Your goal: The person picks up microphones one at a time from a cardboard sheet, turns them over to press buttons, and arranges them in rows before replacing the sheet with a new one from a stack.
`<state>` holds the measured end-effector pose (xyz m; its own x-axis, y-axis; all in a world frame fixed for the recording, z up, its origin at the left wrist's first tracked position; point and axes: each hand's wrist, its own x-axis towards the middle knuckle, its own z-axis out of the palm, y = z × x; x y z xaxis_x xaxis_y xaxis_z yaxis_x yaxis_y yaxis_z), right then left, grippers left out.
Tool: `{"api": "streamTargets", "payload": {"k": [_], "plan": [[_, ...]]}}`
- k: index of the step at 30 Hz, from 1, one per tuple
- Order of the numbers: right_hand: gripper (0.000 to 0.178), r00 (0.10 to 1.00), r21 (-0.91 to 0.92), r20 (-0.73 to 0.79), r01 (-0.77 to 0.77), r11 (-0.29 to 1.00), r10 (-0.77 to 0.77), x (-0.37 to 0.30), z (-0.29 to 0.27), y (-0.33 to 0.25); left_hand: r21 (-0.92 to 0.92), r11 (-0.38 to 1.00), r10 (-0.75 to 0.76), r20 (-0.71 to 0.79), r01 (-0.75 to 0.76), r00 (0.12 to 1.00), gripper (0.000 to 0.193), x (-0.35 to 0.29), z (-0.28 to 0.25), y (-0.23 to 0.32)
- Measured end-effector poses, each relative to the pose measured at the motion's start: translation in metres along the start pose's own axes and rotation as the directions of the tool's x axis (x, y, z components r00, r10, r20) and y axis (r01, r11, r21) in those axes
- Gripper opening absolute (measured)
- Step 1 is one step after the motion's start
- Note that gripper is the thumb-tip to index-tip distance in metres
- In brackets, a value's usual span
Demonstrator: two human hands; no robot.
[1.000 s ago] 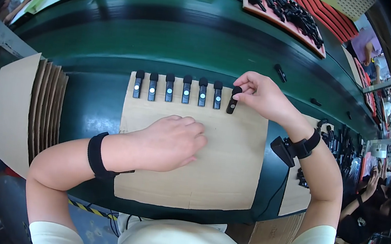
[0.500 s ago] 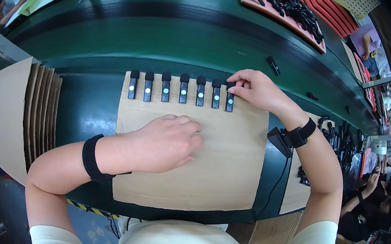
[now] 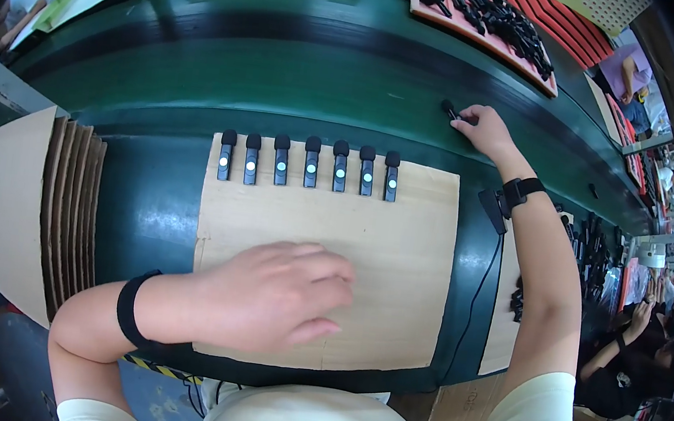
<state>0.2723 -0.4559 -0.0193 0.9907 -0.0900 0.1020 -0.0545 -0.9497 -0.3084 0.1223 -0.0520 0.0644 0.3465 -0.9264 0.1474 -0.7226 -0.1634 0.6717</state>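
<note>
Several small black clip-on microphones [image 3: 311, 165] with foam tips and pale round dots stand in a row along the far edge of a brown cardboard sheet [image 3: 396, 277]. Beyond them, on the green belt, my right hand [image 3: 483, 130] pinches another black microphone [image 3: 450, 108]; the fingers cover most of its body. Over the near left part of the sheet hovers my left hand [image 3: 280, 296], slightly blurred, with loosely bent fingers, the thumb apart and nothing seen in it. Both wrists wear black bands.
Stacked cardboard sheets [image 3: 14, 204] stand at the left. A pink tray [image 3: 425, 9] heaped with black microphones lies at the far right of the green belt [image 3: 245, 65]. More black parts [image 3: 593, 250] pile up at the right, where a co-worker's hand [image 3: 641, 319] shows.
My right hand has let go of the row's rightmost microphone and moved back and right to a microphone on the belt. My left hand has come nearer to me.
</note>
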Motion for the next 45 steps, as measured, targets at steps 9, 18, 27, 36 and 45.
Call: {"api": "streamTargets", "payload": {"k": [9,18,27,36,45], "plan": [[0.023,0.995,0.507,0.097,-0.029,0.861,-0.024,-0.057,-0.044,-0.061,-0.303,0.952,-0.017,-0.173,-0.037,0.985,0.024,0.022,-0.016,0.003],[0.024,0.885,0.556,-0.291,0.466,0.689,-0.364,-0.167,-0.075,-0.121,-0.282,0.959,-0.163,-0.507,0.016,0.847,0.036,0.066,-0.009,0.011],[0.03,0.846,0.557,-0.373,0.532,0.638,-0.381,-0.184,-0.072,-0.126,-0.3,0.937,-0.26,-0.265,0.177,0.928,0.036,0.074,-0.007,0.015],[0.033,0.828,0.541,-0.401,0.559,0.628,-0.392,-0.189,-0.069,-0.129,-0.097,0.995,-0.071,-0.474,0.028,0.877,0.029,0.077,0.004,0.008],[0.035,0.771,0.461,-0.486,0.626,0.629,-0.411,-0.189,-0.067,-0.137,0.161,0.986,0.11,-0.515,-0.03,0.85,0.031,0.075,0.008,0.005]]}}
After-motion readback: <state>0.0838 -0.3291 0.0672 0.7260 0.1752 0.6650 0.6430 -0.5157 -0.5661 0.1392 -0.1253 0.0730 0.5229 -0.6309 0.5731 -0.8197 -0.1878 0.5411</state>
